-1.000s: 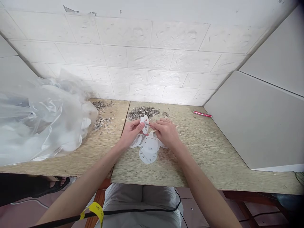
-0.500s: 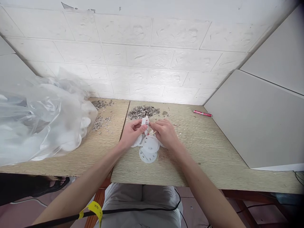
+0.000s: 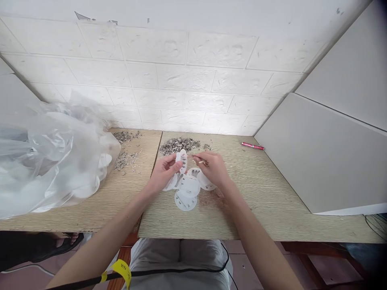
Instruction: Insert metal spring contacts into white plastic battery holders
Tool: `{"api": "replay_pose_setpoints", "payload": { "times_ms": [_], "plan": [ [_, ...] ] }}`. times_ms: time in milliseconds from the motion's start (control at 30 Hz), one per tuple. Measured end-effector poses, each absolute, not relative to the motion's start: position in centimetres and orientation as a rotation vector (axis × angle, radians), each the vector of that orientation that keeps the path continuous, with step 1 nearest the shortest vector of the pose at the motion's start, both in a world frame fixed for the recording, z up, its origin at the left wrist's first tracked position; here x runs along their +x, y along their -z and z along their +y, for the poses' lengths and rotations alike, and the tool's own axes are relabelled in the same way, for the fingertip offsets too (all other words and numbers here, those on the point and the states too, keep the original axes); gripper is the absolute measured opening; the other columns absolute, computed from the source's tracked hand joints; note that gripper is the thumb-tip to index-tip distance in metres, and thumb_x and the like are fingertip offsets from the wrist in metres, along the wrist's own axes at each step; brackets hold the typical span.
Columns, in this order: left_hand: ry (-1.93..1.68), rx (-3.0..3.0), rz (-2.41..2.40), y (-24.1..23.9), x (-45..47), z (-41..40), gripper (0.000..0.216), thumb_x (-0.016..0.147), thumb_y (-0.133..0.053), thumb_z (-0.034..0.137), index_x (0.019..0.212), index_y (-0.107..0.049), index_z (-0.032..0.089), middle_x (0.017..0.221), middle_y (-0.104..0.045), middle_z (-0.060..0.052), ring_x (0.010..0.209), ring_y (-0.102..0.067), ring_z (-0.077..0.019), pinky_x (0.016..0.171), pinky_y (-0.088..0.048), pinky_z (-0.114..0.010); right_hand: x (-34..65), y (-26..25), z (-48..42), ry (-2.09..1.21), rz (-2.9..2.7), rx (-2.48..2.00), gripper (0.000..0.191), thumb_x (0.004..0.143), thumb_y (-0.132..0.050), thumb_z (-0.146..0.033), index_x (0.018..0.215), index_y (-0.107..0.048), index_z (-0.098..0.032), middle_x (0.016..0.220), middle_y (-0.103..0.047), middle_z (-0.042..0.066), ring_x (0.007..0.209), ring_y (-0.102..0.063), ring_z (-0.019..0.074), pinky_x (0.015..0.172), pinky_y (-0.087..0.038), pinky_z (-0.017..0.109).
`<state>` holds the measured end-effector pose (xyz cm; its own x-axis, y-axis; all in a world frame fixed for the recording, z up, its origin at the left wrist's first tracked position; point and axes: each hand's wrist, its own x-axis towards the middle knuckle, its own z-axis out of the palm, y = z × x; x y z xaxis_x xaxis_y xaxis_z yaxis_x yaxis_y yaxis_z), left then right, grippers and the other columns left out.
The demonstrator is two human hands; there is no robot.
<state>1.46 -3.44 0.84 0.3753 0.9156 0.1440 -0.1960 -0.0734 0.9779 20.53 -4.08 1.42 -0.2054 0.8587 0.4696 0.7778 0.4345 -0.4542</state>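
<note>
In my left hand point(image 3: 163, 171) is a small white plastic disc point(image 3: 182, 161), tilted up between thumb and fingers. Little metal pieces sit in a row on its face. My right hand point(image 3: 213, 167) is closed in a pinch just right of it, around a thin stick-like tool point(image 3: 204, 162). The tool's tip end is too small to make out, and it stands slightly apart from the disc. Below both hands, several white plastic discs point(image 3: 186, 201) with metal pieces on them lie overlapping on the table.
Behind my hands lies a heap of small metal pieces point(image 3: 178, 146). More metal bits point(image 3: 123, 160) are scattered on the left table, beside a large clear bag point(image 3: 60, 161) of white parts. A red pen point(image 3: 252, 146) rests near the grey panel point(image 3: 326, 161) at right.
My right hand has drawn back a little to the right from the disc. My left hand has turned the disc so its face with the metal pieces shows.
</note>
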Motion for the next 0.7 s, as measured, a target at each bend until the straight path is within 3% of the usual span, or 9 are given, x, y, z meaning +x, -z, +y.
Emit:
{"api": "replay_pose_setpoints", "payload": {
  "times_ms": [100,200,333,467,567,633,700],
  "plan": [
    [-1.056,1.303,0.744,-1.1,1.4,-3.5,0.046,0.073,-0.07,0.05,0.101,-0.067,0.013,0.082,-0.069,-0.008,0.069,-0.065,-0.0171,0.057,-0.051,-0.025,22.4,-1.1,-3.4,-0.226,-1.946,-1.609,0.022,0.09,-0.049,-0.02,0.089,-0.07,-0.019,0.087,-0.07,0.006,0.076,-0.06,0.0176,0.066,-0.038,0.026],
    [-1.03,1.265,0.756,-1.0,1.1,-3.3,0.05,0.074,-0.072,0.044,0.114,-0.064,0.016,0.095,-0.07,-0.009,0.078,-0.066,-0.0176,0.066,-0.053,-0.027,23.8,-0.2,-2.9,-0.219,-1.952,-1.836,0.023,0.089,-0.047,-0.017,0.082,-0.069,-0.018,0.086,-0.069,0.008,0.075,-0.059,0.0183,0.063,-0.037,0.026],
    [-0.992,1.18,0.743,-0.6,0.7,-2.9,0.057,0.073,-0.074,0.037,0.125,-0.058,0.02,0.103,-0.07,-0.011,0.077,-0.067,-0.0176,0.067,-0.054,-0.029,24.5,0.8,-2.4,-0.174,-1.918,-1.91,0.02,0.088,-0.049,-0.017,0.087,-0.068,-0.017,0.093,-0.068,0.01,0.08,-0.059,0.0188,0.065,-0.038,0.026],
    [-1.014,1.127,0.735,-0.5,0.4,-2.6,0.056,0.073,-0.075,0.034,0.125,-0.059,0.019,0.114,-0.067,-0.012,0.091,-0.067,-0.0208,0.073,-0.054,-0.03,24.3,-1.0,-2.9,-0.023,-1.692,-1.969,0.021,0.089,-0.048,-0.018,0.086,-0.069,-0.015,0.088,-0.066,0.013,0.082,-0.058,0.021,0.067,-0.039,0.029],
    [-1.009,1.091,0.772,-0.8,0.4,-2.7,0.061,0.072,-0.076,0.032,0.128,-0.056,0.02,0.114,-0.067,-0.012,0.093,-0.066,-0.0211,0.074,-0.054,-0.031,23.0,-5.2,-6.1,-0.153,-1.597,-1.772,0.025,0.092,-0.042,-0.018,0.093,-0.067,-0.017,0.086,-0.066,0.009,0.072,-0.056,0.0177,0.063,-0.039,0.028],
    [-0.983,1.074,0.786,-0.9,0.4,-2.7,0.063,0.071,-0.077,0.03,0.129,-0.055,0.02,0.11,-0.068,-0.011,0.088,-0.066,-0.0206,0.072,-0.055,-0.032,21.1,-8.0,-10.2,-0.484,-1.759,-1.526,0.029,0.096,-0.037,-0.026,0.097,-0.066,-0.021,0.071,-0.062,0.002,0.056,-0.05,0.0138,0.054,-0.037,0.027],
    [-0.976,1.06,0.747,-1.0,0.4,-2.7,0.06,0.069,-0.078,0.028,0.126,-0.057,0.02,0.105,-0.07,-0.011,0.084,-0.067,-0.0206,0.071,-0.055,-0.032,18.8,-9.4,-15.1,-0.628,-1.965,-1.245,0.028,0.096,-0.04,-0.033,0.097,-0.067,-0.026,0.061,-0.055,-0.002,0.054,-0.049,0.0129,0.053,-0.038,0.026]
  ]
}}
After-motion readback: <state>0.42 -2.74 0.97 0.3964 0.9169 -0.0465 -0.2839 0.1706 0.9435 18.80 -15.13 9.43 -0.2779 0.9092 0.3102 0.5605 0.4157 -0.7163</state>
